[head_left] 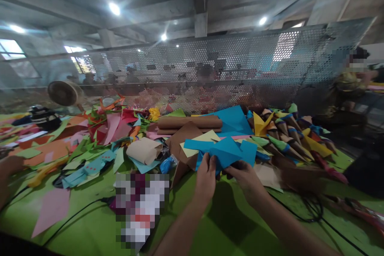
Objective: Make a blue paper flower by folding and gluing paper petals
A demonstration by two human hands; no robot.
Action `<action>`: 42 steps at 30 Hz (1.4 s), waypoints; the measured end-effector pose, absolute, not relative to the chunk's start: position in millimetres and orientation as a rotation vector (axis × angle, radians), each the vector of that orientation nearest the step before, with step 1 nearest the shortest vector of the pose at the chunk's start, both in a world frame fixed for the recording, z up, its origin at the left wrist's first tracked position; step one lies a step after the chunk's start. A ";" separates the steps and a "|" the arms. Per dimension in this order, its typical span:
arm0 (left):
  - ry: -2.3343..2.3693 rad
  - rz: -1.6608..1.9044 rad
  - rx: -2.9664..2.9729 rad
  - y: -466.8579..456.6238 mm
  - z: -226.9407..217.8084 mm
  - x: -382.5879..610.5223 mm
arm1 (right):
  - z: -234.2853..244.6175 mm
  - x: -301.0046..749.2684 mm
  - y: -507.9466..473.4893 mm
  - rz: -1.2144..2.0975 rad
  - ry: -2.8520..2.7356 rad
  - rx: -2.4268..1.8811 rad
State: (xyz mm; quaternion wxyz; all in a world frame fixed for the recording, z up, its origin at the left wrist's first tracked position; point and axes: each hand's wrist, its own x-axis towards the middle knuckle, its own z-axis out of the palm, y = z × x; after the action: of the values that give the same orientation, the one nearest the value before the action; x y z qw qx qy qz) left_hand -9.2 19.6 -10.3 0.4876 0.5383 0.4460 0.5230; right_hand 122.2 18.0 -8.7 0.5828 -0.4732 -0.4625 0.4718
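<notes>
Both of my hands hold a folded blue paper sheet (226, 151) just above the green table (228, 224). My left hand (205, 176) pinches its lower left edge, thumb on top. My right hand (244, 176) grips the lower right part with fingers curled under it. Under the blue paper lie a brown paper sheet (184, 138) and a pale yellow sheet (199, 140).
Brown paper rolls (189, 122) lie behind, a row of finished paper cones (288, 136) at the right, scattered coloured paper scraps (90, 144) at the left. Black cables (312, 208) cross the table. A perforated metal screen (210, 68) stands behind; another person's hand (10, 166) shows at far left.
</notes>
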 end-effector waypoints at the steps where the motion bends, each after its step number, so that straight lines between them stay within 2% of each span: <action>1: 1.072 1.273 1.343 19.0 -9.3 -9.6 | -9.1 121.8 17.9 1.096 -1.081 -1.116; 17: 1.177 1.329 1.505 32.5 -15.4 -17.7 | -7.6 141.2 25.9 1.192 -1.149 -1.150; 21: 1.228 1.255 1.652 36.3 -12.2 -25.4 | 14.9 166.4 27.6 0.842 -1.171 -1.137; 24: 1.230 1.146 1.821 34.0 -9.2 -26.2 | 30.1 168.2 22.1 0.547 -1.546 -1.172; 26: 1.226 1.080 1.916 30.8 -7.7 -25.1 | 33.2 162.0 19.1 0.482 -1.731 -1.145; 33: 1.176 0.920 2.081 24.0 -0.7 -24.8 | 25.6 155.2 20.9 0.583 -1.618 -1.218; 42: 1.002 0.917 1.876 32.8 4.1 -34.0 | 23.4 171.0 26.0 0.841 -1.441 -1.248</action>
State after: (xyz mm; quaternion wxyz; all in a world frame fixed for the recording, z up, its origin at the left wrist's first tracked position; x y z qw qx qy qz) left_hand -34.0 32.8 4.1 0.4012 0.7419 0.3962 0.3628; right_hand 171.0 26.0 23.4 0.5047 -0.5173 -0.5969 0.3484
